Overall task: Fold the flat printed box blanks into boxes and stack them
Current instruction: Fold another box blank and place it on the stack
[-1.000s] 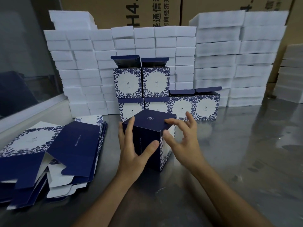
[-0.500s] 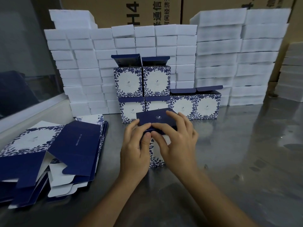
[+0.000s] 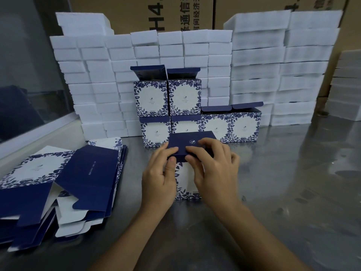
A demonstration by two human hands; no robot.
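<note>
Closing step: both hands, left hand (image 3: 159, 178) and right hand (image 3: 214, 169), pinch the box (image 3: 187, 182) lid; next, tuck flap, then stack

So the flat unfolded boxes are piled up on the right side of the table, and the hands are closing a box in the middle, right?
Not quite. The pile of flat box blanks lies on the left side of the table, not the right, as the head view shows. The rest holds: the left hand and right hand are closing a box in the middle.
</note>
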